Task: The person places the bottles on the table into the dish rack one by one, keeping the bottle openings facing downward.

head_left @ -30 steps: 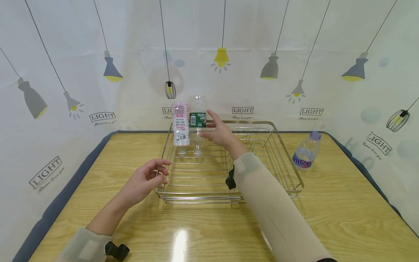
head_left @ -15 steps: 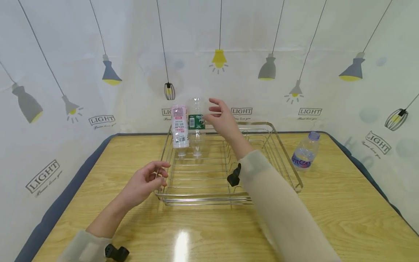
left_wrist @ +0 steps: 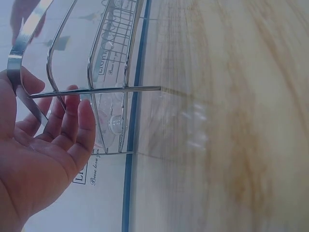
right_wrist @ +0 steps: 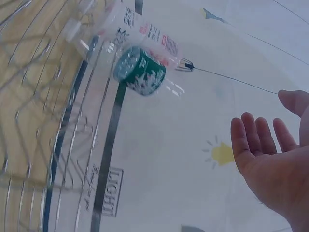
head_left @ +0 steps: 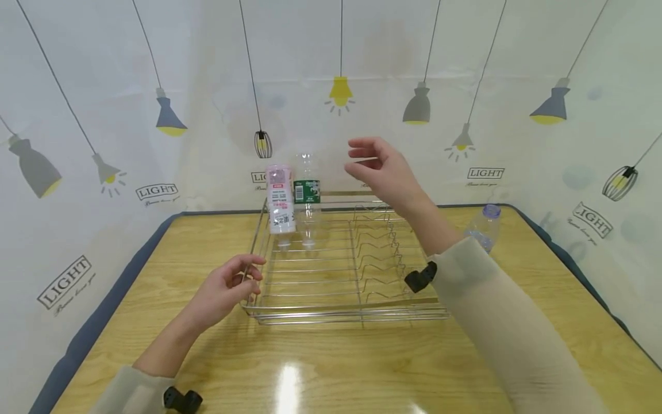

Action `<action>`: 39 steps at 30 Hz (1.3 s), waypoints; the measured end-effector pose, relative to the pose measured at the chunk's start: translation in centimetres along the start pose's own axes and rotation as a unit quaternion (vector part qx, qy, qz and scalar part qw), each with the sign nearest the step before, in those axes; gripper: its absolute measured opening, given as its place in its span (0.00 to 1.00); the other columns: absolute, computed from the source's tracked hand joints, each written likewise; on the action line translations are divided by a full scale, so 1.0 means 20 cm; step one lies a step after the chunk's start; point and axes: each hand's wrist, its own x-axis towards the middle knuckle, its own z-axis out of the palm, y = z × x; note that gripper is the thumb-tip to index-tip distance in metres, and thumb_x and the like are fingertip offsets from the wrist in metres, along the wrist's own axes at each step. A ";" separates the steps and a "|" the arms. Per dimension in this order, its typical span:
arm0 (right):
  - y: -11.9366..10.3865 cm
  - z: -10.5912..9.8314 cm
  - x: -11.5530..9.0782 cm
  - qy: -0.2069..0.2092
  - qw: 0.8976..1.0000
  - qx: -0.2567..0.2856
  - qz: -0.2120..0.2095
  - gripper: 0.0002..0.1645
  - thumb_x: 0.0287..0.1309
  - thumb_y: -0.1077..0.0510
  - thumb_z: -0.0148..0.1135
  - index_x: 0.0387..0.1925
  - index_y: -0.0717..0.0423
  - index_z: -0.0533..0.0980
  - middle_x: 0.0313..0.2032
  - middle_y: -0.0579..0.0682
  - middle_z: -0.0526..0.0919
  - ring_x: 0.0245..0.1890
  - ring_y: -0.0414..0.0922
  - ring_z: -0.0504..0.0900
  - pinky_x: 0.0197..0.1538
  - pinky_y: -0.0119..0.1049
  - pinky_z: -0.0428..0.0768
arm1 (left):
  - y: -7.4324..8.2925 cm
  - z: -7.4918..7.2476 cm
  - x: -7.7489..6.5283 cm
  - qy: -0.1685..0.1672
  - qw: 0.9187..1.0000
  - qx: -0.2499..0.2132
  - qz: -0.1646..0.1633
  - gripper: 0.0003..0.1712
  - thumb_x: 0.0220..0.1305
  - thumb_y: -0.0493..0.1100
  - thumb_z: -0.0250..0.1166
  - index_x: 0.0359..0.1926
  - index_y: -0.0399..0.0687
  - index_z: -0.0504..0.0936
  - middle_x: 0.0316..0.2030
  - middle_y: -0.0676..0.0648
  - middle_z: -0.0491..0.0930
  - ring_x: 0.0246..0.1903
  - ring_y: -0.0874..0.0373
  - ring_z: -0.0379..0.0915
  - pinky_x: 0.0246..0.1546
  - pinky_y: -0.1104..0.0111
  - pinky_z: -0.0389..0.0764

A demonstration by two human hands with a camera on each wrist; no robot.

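Two plastic bottles stand upside down side by side in the left part of a wire dish rack. One bottle has a pink and white label; the other, a clear bottle, wears a green label. My left hand curls its fingers round the rack's rim at the front left corner. My right hand is raised behind the rack, right of the clear bottle and apart from it, holding nothing. A third bottle, with a purple cap, stands on the table beyond the rack, partly hidden by my right sleeve.
Wavy wire dividers run through the right half of the rack. Beneath lies a wood-grain table. A white sheet printed with lamps hangs at the back and both sides, close behind the rack.
The right hand has let go of the green-labelled bottle, risen and moved to the right, its sleeve now covering part of the third bottle. The left hand stays at the rack's corner.
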 end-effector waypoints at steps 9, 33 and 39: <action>-0.03 -0.28 -0.26 0.010 0.996 -0.083 0.018 0.29 0.77 0.49 0.68 0.74 0.46 0.74 0.68 0.48 0.80 0.65 0.44 0.82 0.61 0.28 0.83 | 0.00 0.00 0.00 0.001 1.000 0.010 0.006 0.24 0.77 0.34 0.60 0.71 0.37 0.75 0.53 0.28 0.77 0.42 0.57 0.83 0.41 0.66 0.87; 0.48 -1.06 -0.77 0.077 0.970 -0.209 0.093 0.39 0.79 0.46 0.65 0.84 0.44 0.63 0.66 0.27 0.72 0.58 0.21 0.73 0.51 0.10 0.73 | 0.00 0.01 0.00 0.001 1.000 0.004 0.013 0.24 0.76 0.34 0.60 0.70 0.36 0.75 0.51 0.31 0.77 0.42 0.58 0.83 0.41 0.69 0.87; 0.64 -1.16 -0.81 0.040 0.969 -0.200 0.137 0.44 0.81 0.44 0.63 0.87 0.43 0.56 0.71 0.37 0.69 0.58 0.21 0.69 0.49 0.12 0.72 | 0.00 0.00 0.00 0.003 1.000 0.005 0.013 0.24 0.76 0.33 0.60 0.70 0.37 0.75 0.51 0.31 0.77 0.41 0.58 0.84 0.41 0.69 0.87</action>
